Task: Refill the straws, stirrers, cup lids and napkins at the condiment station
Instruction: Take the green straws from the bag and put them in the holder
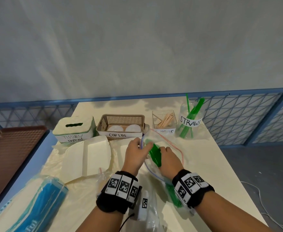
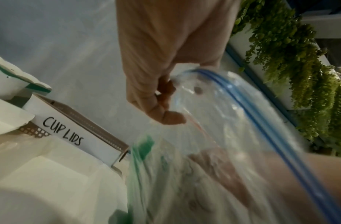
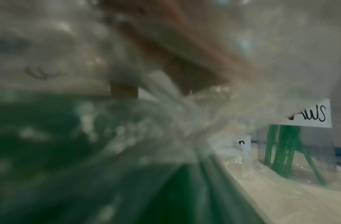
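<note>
Pinching the crinkly clear zip bag [image 1: 155,139] by its blue-striped rim, the left hand [image 1: 135,152] holds its mouth apart above the cream table [image 1: 212,158]. Inside the bag, the right hand [image 1: 168,159] curls round a bundle of glossy green straws [image 1: 155,154], near the labelled straw jar [image 1: 190,121].

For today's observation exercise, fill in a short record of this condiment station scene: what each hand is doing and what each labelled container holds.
left hand: pinches the rim of the zip bag, holding it open
right hand: inside the bag, gripping the green straws
straws jar: some green straws, upright
stirrers box: a few wooden sticks
cup lids basket: two white lids
napkin box: slot on top, contents hidden
</note>
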